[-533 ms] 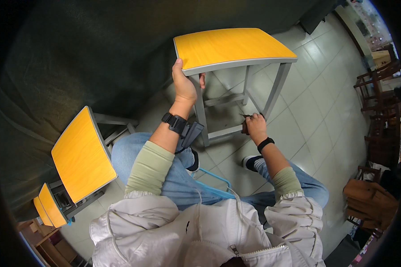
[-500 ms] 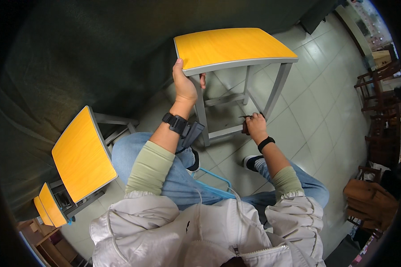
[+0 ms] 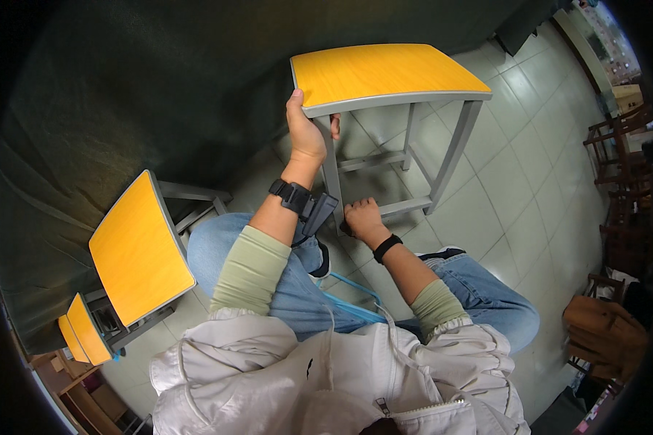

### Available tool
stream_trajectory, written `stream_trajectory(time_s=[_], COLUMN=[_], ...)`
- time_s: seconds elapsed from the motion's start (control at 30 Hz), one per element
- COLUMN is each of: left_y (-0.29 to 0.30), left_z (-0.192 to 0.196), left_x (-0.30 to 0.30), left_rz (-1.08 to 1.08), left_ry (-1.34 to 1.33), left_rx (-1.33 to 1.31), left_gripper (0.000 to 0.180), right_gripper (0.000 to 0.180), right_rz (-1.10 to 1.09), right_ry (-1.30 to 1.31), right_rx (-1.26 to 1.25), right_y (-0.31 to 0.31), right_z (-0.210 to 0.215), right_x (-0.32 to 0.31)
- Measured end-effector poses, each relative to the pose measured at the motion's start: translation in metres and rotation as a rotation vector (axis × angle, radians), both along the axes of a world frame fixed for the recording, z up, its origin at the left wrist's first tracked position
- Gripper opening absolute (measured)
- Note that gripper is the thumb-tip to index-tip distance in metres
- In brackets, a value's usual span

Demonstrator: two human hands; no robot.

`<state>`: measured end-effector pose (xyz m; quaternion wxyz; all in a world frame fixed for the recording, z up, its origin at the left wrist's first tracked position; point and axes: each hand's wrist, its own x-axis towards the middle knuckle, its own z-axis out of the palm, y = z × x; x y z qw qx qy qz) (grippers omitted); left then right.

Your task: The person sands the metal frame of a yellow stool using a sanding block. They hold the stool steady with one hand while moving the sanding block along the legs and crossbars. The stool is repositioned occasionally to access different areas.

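Note:
A stool with a yellow wood-grain seat (image 3: 392, 72) and grey legs stands in front of me. My left hand (image 3: 308, 138) is wrapped round the top of its near left leg, with the thumb on the seat's corner. Low down, at the left end of the near crossbar (image 3: 406, 206), my right hand (image 3: 365, 220) is closed on a small dark thing (image 3: 347, 229), mostly hidden under the fingers, close to the foot of that same leg. What kind of thing it is I cannot make out.
More yellow-topped stools (image 3: 141, 250) stand at my left beside a dark green drape (image 3: 123, 109). A light blue frame (image 3: 352, 304) shows between my legs. Dark wooden chairs (image 3: 620, 196) and a brown garment (image 3: 602, 326) are at the right, on pale floor tiles (image 3: 515, 174).
My right hand has moved left along the near crossbar, from its right end to the near left leg, with the dark thing in it. My left hand keeps its grip on the stool.

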<state>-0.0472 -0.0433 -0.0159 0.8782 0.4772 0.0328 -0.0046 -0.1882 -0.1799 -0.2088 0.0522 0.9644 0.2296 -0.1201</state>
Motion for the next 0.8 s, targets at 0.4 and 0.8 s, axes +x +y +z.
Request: stream_trajectory(time_s=[0.4, 0.8], left_y=[0.002, 0.001], left_z=[-0.01, -0.008], left_x=[0.001, 0.006], left_rz=[-0.027, -0.017], left_ry=[-0.036, -0.003], left_rx=[-0.084, -0.067], left_gripper=[0.054, 0.053], right_gripper=[0.036, 0.035], right_rz=[-0.157, -1.566], right_ry=[-0.153, -0.215], right_rx=[0.122, 1.405], right_y=[-0.108, -0.099], right_z=[0.009, -0.024], right_x=[-0.009, -0.084])
